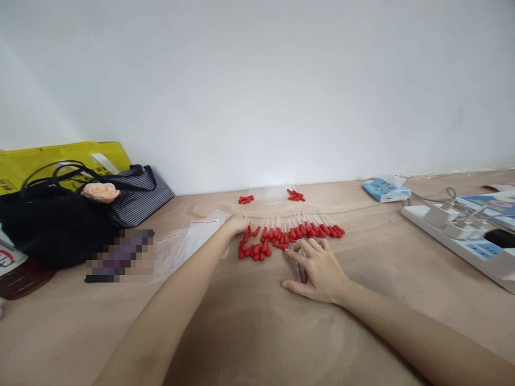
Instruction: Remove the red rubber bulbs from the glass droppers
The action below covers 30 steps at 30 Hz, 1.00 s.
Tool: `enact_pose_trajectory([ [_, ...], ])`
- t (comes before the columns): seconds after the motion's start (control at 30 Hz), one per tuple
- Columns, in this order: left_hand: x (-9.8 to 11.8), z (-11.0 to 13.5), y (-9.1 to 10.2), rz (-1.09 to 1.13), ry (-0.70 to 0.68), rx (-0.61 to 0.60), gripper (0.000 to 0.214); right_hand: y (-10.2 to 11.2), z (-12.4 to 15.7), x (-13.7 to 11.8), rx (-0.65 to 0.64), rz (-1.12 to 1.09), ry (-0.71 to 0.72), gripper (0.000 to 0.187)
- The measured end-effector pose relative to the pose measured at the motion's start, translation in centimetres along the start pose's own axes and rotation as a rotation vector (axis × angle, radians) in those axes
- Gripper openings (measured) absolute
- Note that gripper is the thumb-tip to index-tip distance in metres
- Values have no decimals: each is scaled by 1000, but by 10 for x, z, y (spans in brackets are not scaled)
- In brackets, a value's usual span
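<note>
My right hand (319, 271) rests palm down over a bundle of thin clear tubes (296, 265), its thumb spread apart from the other fingers. Just beyond it, a row of droppers (309, 229) lies with red bulbs toward me and clear stems pointing at the wall. Loose red rubber bulbs (255, 252) are gathered left of that hand. My left hand (237, 224) reaches to the left end of the dropper row, beside a few red bulbs (253, 231); its fingers are mostly hidden. Under my left forearm are flat clear zip bags (197, 236).
Near the wall lie two small piles of red bulbs (246, 199) and a clear bag (271, 194) between them. A tissue pack (384, 190) and a power strip (462, 244) are at the right. Bags (52, 220) and a pixelated dark object (120, 257) occupy the left.
</note>
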<state>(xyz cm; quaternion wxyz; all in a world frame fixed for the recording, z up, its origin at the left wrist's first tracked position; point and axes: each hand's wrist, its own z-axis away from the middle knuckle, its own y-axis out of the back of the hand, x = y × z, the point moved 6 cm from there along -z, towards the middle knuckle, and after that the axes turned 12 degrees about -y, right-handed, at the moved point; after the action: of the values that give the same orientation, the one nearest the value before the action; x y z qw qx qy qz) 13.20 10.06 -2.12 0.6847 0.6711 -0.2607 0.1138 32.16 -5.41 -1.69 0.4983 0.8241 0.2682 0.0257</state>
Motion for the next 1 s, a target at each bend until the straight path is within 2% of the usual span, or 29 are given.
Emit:
enact_pose_trajectory([
  [0.07,3,2,7,10,-22,60,30,3,1,1,24,-18,15,56],
  [0.13,10,10,16,22,-62,147,29,5,2,3,57,-24,-1,51],
  [0.23,25,34,27,57,-156,283,28,6,1,11,124,-54,-74,33],
  [0.3,41,56,27,113,-281,316,25,6,1,16,172,-108,-105,24],
  [0.33,50,68,23,123,-352,289,23,7,1,18,205,-138,-109,23],
  [0.43,78,99,0,38,-582,47,20,15,2,22,362,-186,-110,34],
  [0.5,93,113,-13,-99,-699,-21,17,21,2,19,421,-150,-58,42],
  [0.57,103,120,-21,-208,-769,-22,16,23,2,11,388,-86,59,36],
  [0.67,110,120,-30,-239,-814,-12,16,23,4,1,319,-32,223,16],
  [0.73,111,115,-33,-166,-803,-18,15,24,6,1,317,-8,251,15],
  [0.87,102,95,-26,-54,-729,56,23,25,5,15,363,49,191,15],
  [1.0,95,80,-24,-213,-745,108,23,26,2,41,415,91,52,18],
])
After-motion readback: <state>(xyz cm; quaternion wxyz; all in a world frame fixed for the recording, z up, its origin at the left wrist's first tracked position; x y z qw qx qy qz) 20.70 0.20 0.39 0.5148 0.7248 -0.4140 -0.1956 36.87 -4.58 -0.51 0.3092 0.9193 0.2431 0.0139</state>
